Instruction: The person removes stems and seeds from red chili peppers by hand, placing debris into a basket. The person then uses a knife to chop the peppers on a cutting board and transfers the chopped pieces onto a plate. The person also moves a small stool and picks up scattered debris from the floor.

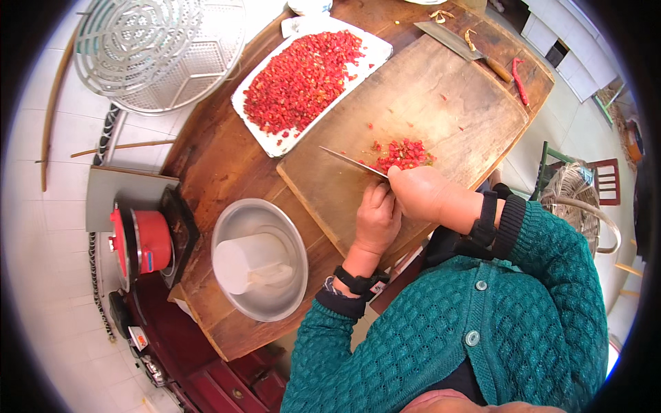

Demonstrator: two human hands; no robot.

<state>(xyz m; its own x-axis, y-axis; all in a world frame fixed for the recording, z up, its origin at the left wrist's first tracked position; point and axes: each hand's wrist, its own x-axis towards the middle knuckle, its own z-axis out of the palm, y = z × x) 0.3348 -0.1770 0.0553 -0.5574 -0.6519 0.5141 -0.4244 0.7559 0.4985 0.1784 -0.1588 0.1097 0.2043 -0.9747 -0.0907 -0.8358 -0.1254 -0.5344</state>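
Note:
My right hand (426,193) grips a knife, and its thin blade (353,162) points to the upper left over a wooden cutting board (330,206). The handle is hidden inside the fist. Close against it, my left hand (379,217) has its fingers curled near the heel of the blade. Whether anything is inside those fingers is hidden. Chopped red chili peppers (405,155) lie in a small heap just beyond the blade, with a few scraps scattered around. A white tray (268,147) beside the board holds a thick layer of chopped red chilies (304,77).
A cleaver (449,40) lies at the board's far edge, near a whole red chili (519,82). Left on the wooden table (206,149) stands a metal basin (302,268) with a white plastic jug (253,260) inside. A red pot (152,240) and metal steamer racks (160,51) are farther left.

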